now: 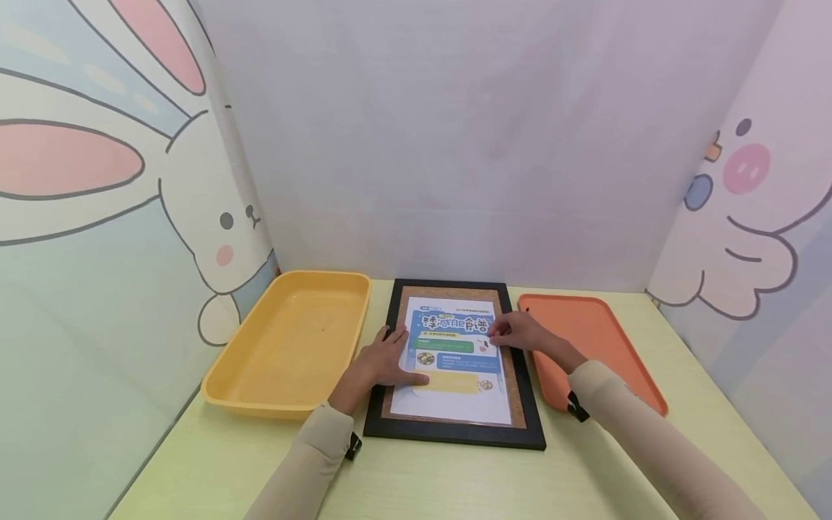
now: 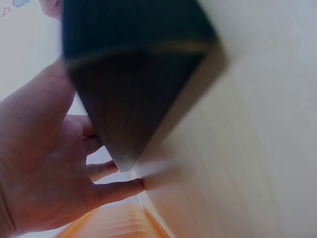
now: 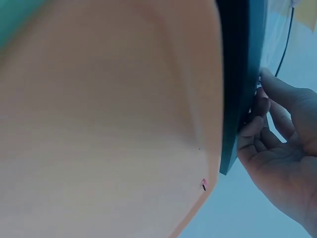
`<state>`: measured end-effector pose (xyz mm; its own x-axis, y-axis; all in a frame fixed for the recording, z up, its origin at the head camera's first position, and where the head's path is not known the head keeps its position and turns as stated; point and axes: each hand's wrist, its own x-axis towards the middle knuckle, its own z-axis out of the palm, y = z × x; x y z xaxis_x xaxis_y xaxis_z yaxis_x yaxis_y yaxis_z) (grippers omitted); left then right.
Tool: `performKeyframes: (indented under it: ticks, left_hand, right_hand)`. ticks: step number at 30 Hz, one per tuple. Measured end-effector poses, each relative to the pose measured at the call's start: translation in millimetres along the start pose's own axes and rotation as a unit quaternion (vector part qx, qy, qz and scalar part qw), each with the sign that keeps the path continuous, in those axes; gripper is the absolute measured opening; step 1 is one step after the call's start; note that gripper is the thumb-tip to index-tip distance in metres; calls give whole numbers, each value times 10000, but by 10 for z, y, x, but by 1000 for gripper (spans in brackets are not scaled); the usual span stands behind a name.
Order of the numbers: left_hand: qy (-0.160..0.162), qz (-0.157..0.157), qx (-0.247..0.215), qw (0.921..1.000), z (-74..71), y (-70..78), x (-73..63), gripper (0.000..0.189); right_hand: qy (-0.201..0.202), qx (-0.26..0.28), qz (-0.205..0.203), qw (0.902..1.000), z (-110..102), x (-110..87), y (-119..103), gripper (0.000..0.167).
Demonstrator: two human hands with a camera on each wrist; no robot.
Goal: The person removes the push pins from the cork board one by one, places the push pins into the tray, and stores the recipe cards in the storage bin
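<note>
Pale yellow tabletop [image 1: 416, 484], and there's the printed poster [image 1: 458, 362] on its black-framed corkboard [image 1: 455, 433], yellow tray [image 1: 305, 339] left, orange tray [image 1: 585, 328] right! Your left hand [image 1: 386, 358] lies fingers spread, thumb on the poster; your right hand [image 1: 520, 331] bunches fingertips at its right edge, pinching or not, I can't tell.

- Sheet [image 1: 455, 361]: white; blue, green, yellow blocks
- Backing [image 1: 516, 397]: speckled brown
- Frame [image 1: 455, 433]: solid black
- Deep tray [image 1: 295, 347]: plain yellow
- Flat tray [image 1: 601, 339]: plain orange
- Table [image 1: 416, 484]: pale yellow-green, faint grain
- Sleeves [image 1: 302, 466]: beige
- Straps [image 1: 353, 445]: black
- Back wall [image 1: 455, 144]: pale lilac-grey
- Left wall [image 1: 97, 347]: pale blue-green, white rabbit print, pink inner ears
- Right wall [image 1: 806, 325]: white cartoon print, pink snout, grey outlines
</note>
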<state>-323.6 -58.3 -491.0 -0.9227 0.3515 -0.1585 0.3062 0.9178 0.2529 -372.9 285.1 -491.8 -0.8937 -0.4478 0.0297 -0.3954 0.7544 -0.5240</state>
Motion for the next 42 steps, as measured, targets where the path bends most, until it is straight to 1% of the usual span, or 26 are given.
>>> performKeyframes:
  ticks: [3, 11, 16, 21, 27, 31, 35, 42]
  left_hand:
    - [-2, 7, 15, 10000, -3, 0, -10, 119]
    - [14, 42, 6, 10000, 14, -4, -10, 119]
    - [3, 46, -17, 10000, 32, 5, 5, 119]
    - [12, 28, 25, 10000, 52, 10, 30, 120]
    - [19, 46, 44, 10000, 50, -2, 26, 120]
    - [41, 66, 50, 10000, 48, -18, 11, 119]
    - [20, 58, 23, 10000, 40, -21, 5, 119]
    - [-18, 51, 22, 10000, 12, -7, -17, 119]
  right_hand:
    - [107, -70, -12, 9999, 33, -7, 14, 6]
    - [186, -258, -72, 9995, 90, -9, 46, 5]
    - [187, -215, -64, 9996, 87, -29, 118, 9]
    - [-26, -164, -57, 9998, 44, -23, 158, 9]
    - [-451, -303, -70, 9985, -69, 25, 61, 13]
    - [-618, -379, -152, 9972, -103, 60, 45, 17]
    - [-694, -339, -165, 9969, -113, 67, 53, 18]
    - [-681, -236, -23, 9974, -124, 34, -3, 14]
